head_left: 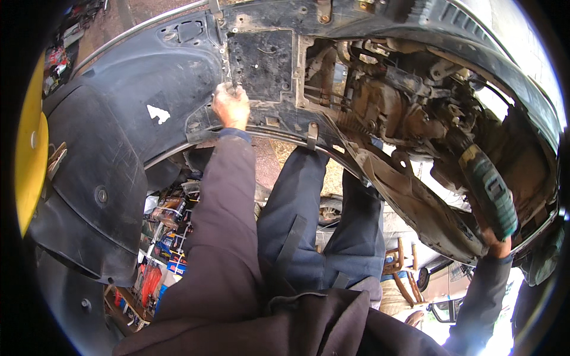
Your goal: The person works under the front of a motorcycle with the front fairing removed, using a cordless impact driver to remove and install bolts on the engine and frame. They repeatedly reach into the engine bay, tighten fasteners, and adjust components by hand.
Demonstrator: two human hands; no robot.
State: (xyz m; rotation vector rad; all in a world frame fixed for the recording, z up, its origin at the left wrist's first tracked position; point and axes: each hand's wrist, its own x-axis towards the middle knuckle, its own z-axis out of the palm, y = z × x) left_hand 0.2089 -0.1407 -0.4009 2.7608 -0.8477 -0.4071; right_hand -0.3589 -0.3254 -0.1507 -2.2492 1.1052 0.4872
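Note:
My left hand (231, 105) is closed, its fingertips pressed against the edge of a dark square panel (260, 66) on a vehicle's underside. A small dark thing seems to be between those fingers, too hidden to name. At the far right, my right hand (496, 242) is wrapped round the near end of a long green tool with a ribbed body (494, 191). That tool slants up and left, its dark far end close to the dirty mechanical parts (418, 121) in the open bay. I cannot tell its exact kind.
A black plastic liner (160, 77) with a torn white patch curves along the left. A yellow rounded thing (31, 142) stands at the left rim. Below are assorted tools and packages (169, 249), my legs (294, 207) and a wooden chair (404, 267). A rusty flap (415, 196) hangs below the bay.

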